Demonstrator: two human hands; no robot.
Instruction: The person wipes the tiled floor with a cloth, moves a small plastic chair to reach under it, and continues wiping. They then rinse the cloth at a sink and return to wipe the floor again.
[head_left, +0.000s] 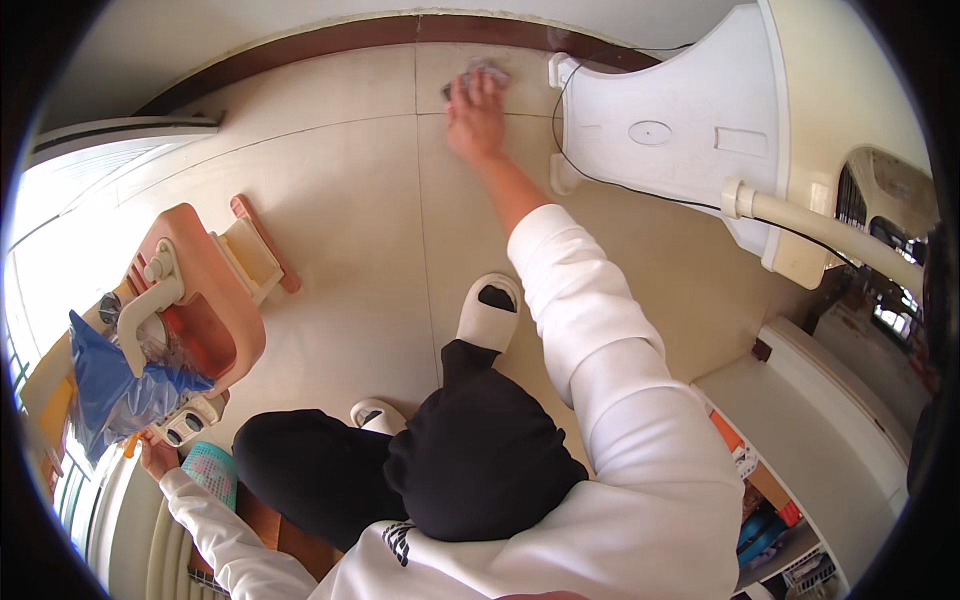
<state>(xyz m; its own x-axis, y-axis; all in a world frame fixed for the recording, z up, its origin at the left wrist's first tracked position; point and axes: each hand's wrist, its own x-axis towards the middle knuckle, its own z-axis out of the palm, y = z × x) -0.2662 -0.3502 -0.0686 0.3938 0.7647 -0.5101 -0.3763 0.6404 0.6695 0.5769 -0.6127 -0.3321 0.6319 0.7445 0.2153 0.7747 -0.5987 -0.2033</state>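
Observation:
My right hand (478, 124) is stretched far forward, pressing a crumpled greyish cloth (487, 73) onto the beige tiled floor (352, 195) near the wall. The fingers lie over the cloth and hide part of it. Low on the left, my left hand (159, 456) touches the cream plastic end piece (187, 421) of a pink and cream plastic stand (217, 300). An orange piece (132, 445) shows beside those fingers, and their grip is too small and partly hidden to make out. Blue and clear plastic bags (124, 390) hang on the stand.
A large white moulded plastic unit (675, 105) stands on the right, with a thin black cable (622, 185) looping across it. Dark brown skirting (480, 28) runs along the wall. A turquoise perforated basket (210, 472) sits by my left knee. Lower right is a shelf unit (810, 427) with several items.

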